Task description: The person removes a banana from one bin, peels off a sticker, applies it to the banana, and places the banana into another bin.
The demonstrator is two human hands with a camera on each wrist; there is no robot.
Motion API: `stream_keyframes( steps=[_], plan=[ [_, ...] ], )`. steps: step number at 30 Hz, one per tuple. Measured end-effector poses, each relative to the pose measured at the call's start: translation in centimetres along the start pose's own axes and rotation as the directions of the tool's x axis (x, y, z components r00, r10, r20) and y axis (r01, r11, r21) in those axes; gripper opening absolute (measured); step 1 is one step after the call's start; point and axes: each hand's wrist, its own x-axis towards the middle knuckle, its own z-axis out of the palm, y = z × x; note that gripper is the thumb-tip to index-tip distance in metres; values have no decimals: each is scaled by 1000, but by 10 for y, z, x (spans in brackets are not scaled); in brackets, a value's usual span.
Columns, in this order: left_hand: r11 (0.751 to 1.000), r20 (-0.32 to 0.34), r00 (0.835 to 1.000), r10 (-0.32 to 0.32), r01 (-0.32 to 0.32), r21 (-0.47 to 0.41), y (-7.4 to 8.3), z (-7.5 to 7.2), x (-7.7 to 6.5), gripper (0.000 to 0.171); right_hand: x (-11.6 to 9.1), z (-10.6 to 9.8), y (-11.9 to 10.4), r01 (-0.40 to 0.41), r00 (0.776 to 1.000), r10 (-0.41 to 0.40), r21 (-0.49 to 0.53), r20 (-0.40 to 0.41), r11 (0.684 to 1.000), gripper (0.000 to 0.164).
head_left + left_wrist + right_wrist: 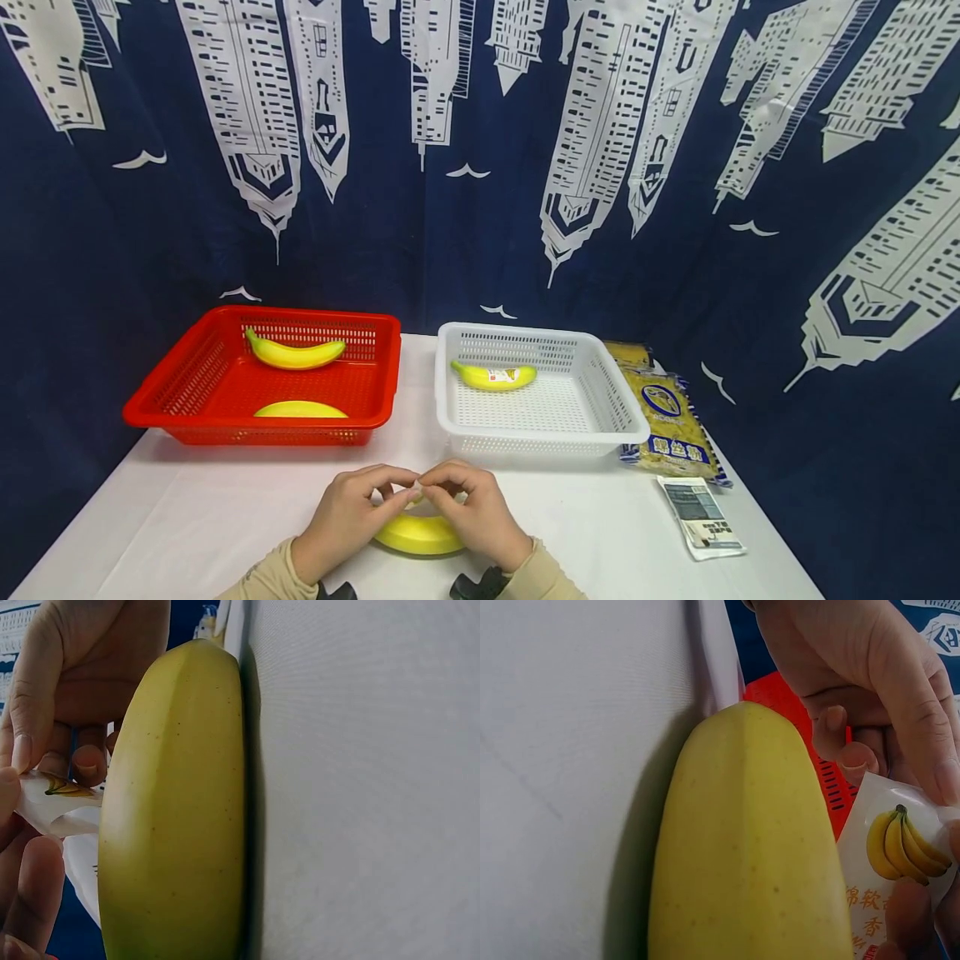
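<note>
My left grip (348,510) and right grip (478,510), closed, pinch one printed label (894,847). Red basket (255,429): two bananas (296,356). White basket (540,437): one labelled banana (493,377).

"How's the light?"
"Bright and even from the head; both wrist views are dimmer."
"Shadows?"
"A soft one borders the banana (746,844) on the white tablecloth (562,787); from the left wrist, it carries a pale sheen."

A yellow, speckled banana (418,540) is laid crosswise on the bench (202,517). Near it, a white label (892,844), printed with fruit and orange characters, is pinched by the left hand (351,515) and right hand (480,510).
</note>
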Motion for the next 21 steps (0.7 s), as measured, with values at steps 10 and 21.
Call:
stream_keyframes(
  steps=[10, 21],
  plan=[
    [1000, 6, 1000, -9, 9, 16, 1, 0, 0, 25, -1, -1, 1, 1, 1000, -1, -12, 8, 1000, 8],
    [1000, -11, 1000, -4, 4, 18, 1, -2, 1, 24, 0, -1, -1, 24, 1000, -24, -33, -17, 999, 8]
  ],
)
